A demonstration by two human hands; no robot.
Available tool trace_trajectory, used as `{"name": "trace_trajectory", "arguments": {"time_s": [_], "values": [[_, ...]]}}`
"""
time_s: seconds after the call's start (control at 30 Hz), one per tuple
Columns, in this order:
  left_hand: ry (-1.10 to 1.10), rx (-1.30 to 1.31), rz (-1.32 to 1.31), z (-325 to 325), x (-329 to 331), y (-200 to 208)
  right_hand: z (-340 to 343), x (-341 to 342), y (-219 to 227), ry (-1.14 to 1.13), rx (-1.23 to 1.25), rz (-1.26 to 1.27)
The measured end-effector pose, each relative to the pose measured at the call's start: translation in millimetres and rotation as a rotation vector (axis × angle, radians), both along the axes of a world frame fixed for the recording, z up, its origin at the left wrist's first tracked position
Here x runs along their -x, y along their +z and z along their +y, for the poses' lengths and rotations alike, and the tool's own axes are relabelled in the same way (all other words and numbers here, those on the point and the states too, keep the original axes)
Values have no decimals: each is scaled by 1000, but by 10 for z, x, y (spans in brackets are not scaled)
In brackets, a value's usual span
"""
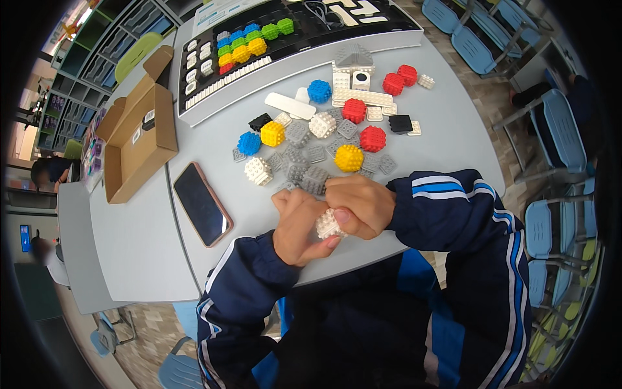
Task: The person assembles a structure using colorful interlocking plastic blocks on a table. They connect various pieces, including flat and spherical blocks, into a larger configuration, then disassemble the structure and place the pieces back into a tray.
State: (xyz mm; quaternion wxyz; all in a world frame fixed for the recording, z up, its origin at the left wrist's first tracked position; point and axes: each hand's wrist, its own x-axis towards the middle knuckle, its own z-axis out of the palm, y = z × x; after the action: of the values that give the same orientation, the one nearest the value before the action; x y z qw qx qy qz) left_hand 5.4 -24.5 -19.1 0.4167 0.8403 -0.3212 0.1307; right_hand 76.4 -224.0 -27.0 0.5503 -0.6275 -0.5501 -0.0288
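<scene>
Close to the table's near edge, my left hand (301, 223) and my right hand (361, 206) are closed together on a small white studded building block (328, 223). The thumbs press on it from both sides, and the fingers hide part of it. Just beyond my knuckles lie grey studded blocks (316, 179), some partly covered by the hands. Around them are a yellow block (349, 157), a red block (372, 138), a white block (258, 170) and a blue block (249, 143), with flat grey plates (387, 164) between them.
A smartphone (202, 204) lies left of my hands. Farther left stands an open cardboard box (139, 146). At the back is a large kit tray (298, 61) with coloured blocks. Long white beams (290, 105) and a black piece (400, 123) lie before it. Blue chairs (560, 133) stand right.
</scene>
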Motion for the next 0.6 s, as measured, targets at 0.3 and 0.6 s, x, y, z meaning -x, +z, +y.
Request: {"name": "trace_trajectory", "arguments": {"time_s": [0.3,0.6], "values": [[-25,-86,-55,126,33,12,-123,-49,188,-150,-16,140],[632,-130,-165,138,-280,-2,27,-227,97,-489,109,-183]]}}
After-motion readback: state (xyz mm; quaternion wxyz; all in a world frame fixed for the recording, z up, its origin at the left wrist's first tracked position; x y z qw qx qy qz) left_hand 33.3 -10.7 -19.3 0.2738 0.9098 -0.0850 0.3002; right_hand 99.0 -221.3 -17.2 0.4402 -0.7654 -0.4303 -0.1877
